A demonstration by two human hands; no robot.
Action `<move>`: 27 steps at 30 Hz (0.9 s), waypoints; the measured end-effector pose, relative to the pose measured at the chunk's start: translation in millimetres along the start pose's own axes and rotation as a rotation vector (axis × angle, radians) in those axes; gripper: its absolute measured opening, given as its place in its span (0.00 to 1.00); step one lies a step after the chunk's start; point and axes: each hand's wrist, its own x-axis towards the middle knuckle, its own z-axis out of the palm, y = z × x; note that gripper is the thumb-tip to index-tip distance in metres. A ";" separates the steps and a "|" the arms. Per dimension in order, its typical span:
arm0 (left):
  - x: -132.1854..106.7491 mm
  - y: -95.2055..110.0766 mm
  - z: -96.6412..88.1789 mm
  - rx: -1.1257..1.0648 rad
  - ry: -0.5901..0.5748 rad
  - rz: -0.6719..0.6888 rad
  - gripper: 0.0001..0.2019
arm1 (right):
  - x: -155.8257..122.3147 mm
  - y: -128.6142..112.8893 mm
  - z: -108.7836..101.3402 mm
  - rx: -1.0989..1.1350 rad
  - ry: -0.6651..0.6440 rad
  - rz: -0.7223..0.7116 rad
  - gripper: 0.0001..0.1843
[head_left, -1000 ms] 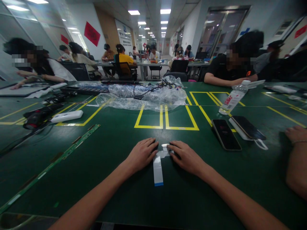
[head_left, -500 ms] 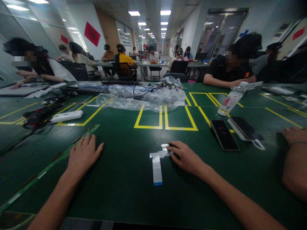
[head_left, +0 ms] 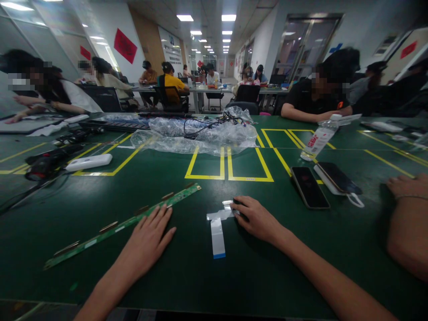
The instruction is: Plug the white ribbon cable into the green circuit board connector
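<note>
My left hand lies flat with fingers stretched out, its fingertips on the near edge of a long thin green circuit board strip that runs slantwise over the green table. My right hand rests on the table with curled fingers, its fingertips pressing on the upper end of a white flat ribbon cable with a blue tip. What lies under those fingers is hidden.
Two phones lie to the right, near a tipped plastic bottle. Crumpled clear plastic wrap with black cables sits behind yellow tape boxes. Another person's arm rests at the far right. A white device lies left.
My left hand left the ribbon cable, went left to the green strip and slid it rightward toward the middle. My right hand stayed on the cable.
</note>
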 end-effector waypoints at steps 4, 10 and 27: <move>35.6 55.7 -16.7 -0.077 -0.064 0.218 0.31 | -0.2 -0.8 0.0 0.001 0.013 -0.001 0.21; 88.0 100.6 -25.9 -0.201 -0.086 0.496 0.28 | 1.1 -4.5 -1.8 -0.013 0.022 -0.004 0.21; 117.6 94.2 -8.3 -0.434 0.153 0.499 0.10 | 1.6 -1.0 5.6 -0.021 -0.027 0.005 0.28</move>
